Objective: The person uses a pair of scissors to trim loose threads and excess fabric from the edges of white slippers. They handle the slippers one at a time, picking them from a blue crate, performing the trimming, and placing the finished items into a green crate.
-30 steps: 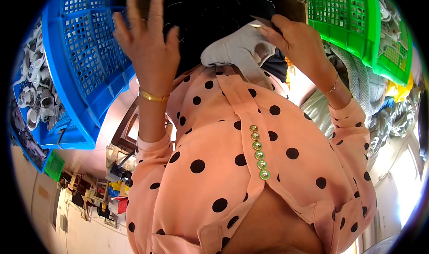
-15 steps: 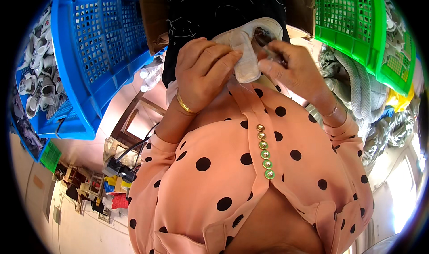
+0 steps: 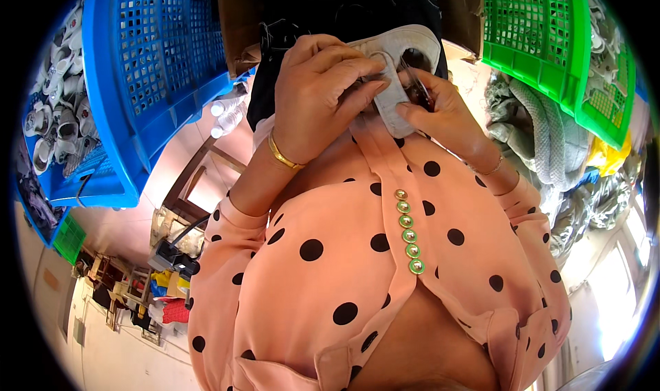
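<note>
A white shoe upper (image 3: 395, 102) with a broad strap is held up in front of my chest, above my dark patterned clothing. My left hand (image 3: 323, 92) grips its left side, with thumb and fingertips pinching near the strap. On the other side my right hand (image 3: 450, 113) is closed, its thumb against the strap's edge. Within my right fingers sits a slim dark, shiny tool (image 3: 425, 97), mostly hidden; its kind is unclear. The dark opening of the shoe upper shows beside those fingers.
A blue plastic crate (image 3: 113, 109) stands at left, with many white shoes (image 3: 62, 126) beyond its wall. At right is a green crate (image 3: 543, 54), with grey shoe pieces (image 3: 543, 130) piled below. White thread spools (image 3: 227, 116) stand near the blue crate. Cardboard (image 3: 460, 16) flanks my lap.
My left hand has shifted slightly right, its thumb now lower on the strap. The right hand has moved closer, thumb onto the strap's edge, and the dark tool shows more clearly. The shoe upper has turned slightly.
</note>
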Demonstrator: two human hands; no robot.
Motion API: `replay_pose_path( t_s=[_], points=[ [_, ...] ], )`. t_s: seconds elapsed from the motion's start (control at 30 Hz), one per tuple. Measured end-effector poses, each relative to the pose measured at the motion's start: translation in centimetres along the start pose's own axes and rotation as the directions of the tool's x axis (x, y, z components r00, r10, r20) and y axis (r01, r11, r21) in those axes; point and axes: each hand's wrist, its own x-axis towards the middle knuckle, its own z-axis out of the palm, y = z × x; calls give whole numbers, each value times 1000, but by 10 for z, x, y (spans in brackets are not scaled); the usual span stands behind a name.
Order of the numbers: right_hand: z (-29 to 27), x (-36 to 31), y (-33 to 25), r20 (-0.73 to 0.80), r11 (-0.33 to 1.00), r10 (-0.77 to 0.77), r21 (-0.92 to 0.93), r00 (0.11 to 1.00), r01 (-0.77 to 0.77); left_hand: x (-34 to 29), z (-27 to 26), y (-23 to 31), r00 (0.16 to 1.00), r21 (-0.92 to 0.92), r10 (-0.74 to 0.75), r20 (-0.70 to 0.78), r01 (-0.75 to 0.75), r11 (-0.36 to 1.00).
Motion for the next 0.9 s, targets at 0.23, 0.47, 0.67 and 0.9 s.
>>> replay_pose_path(
  t_s=[0.23,0.47,0.67,0.9],
  points=[
    [-4,0,12,33,940,-95,-326,995,100,-10,12,0,993,111,93,-66,-86,990],
    [-23,-11,-20,67,363,-461,-896,885,257,-15,25,-2,999,64,40,-26,-39,997],
    [-27,-4,-47,273,-176,-429,-960,861,217,-17,26,-2,1000,-11,2,-14,-2,1000],
    [-23,5,-57,379,-255,-408,-921,831,294,-19,25,0,999,-54,-34,-21,33,998]
  ],
)
